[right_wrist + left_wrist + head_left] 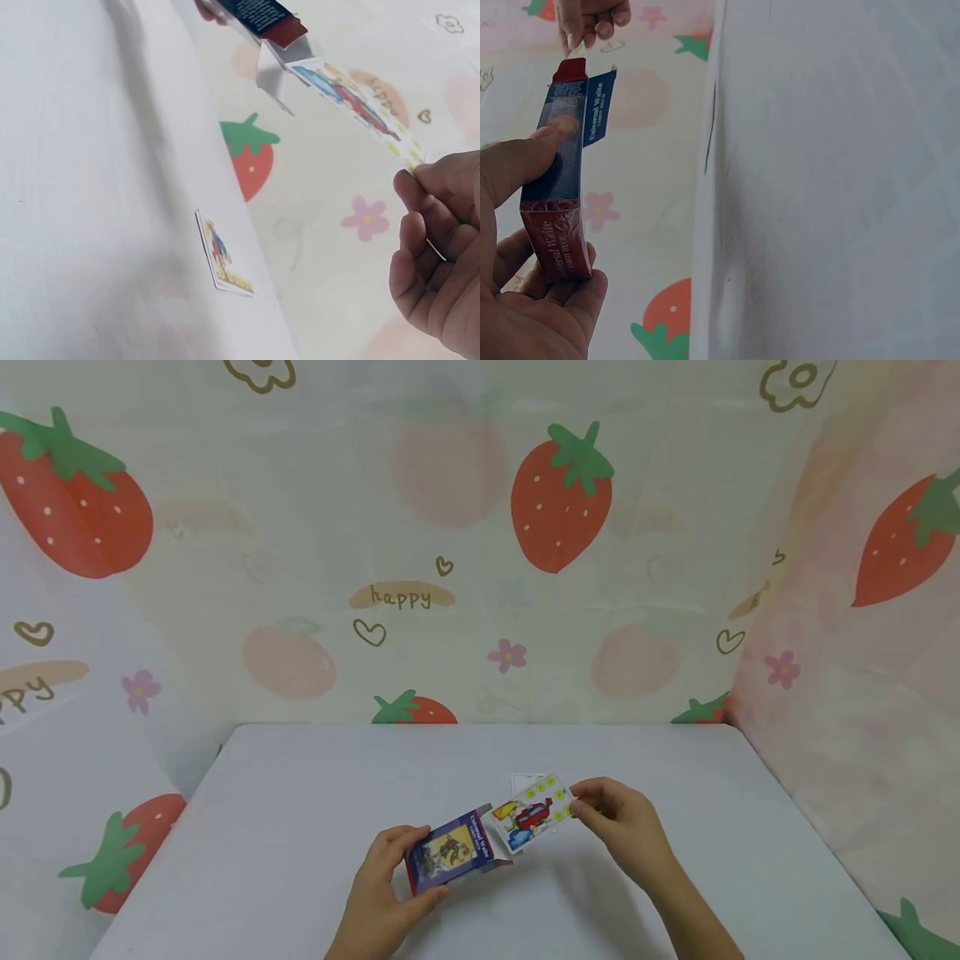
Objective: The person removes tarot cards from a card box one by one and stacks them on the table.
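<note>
My left hand [386,881] grips a blue and red tarot card box [450,852], thumb on one side and fingers on the other. The box is tilted, its flap end [601,105] open toward the right. At that end, my right hand [622,827] pinches the far corner of a tarot card [531,814] printed with a red figure and yellow discs. The card's other end is right at the box mouth, as the right wrist view [352,101] also shows it.
On the white table [300,777], a small pile of cards [225,259] lies behind the held card, partly hidden by it in the head view. A strawberry-patterned cloth [465,543] hangs behind and along the sides.
</note>
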`<state>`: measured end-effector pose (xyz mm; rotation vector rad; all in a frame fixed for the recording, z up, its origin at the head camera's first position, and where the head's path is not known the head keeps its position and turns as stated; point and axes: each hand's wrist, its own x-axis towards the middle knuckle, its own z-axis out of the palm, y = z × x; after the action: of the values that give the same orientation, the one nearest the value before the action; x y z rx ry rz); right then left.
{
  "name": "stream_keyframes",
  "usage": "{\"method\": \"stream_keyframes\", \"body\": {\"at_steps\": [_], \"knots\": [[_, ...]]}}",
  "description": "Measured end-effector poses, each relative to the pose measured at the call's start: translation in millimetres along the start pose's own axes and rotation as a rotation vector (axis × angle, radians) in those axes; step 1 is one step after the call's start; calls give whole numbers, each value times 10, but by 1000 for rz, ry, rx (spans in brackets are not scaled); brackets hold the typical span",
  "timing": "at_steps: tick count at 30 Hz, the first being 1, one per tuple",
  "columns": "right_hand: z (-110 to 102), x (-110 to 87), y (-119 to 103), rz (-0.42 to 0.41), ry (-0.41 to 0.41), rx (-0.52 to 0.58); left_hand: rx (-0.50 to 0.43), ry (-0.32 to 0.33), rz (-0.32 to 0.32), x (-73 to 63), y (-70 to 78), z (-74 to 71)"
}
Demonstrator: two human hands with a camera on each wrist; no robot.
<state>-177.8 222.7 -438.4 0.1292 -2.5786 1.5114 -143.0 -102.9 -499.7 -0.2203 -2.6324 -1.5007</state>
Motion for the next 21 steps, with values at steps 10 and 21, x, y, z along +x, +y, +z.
{"method": "stream_keyframes", "body": {"at_steps": [10, 21], "knots": [[-54, 14, 15, -44, 24, 28, -9, 7, 23, 2, -9, -1], [-81, 158, 33, -58, 53, -18, -4, 11, 31, 2, -11, 0]]}}
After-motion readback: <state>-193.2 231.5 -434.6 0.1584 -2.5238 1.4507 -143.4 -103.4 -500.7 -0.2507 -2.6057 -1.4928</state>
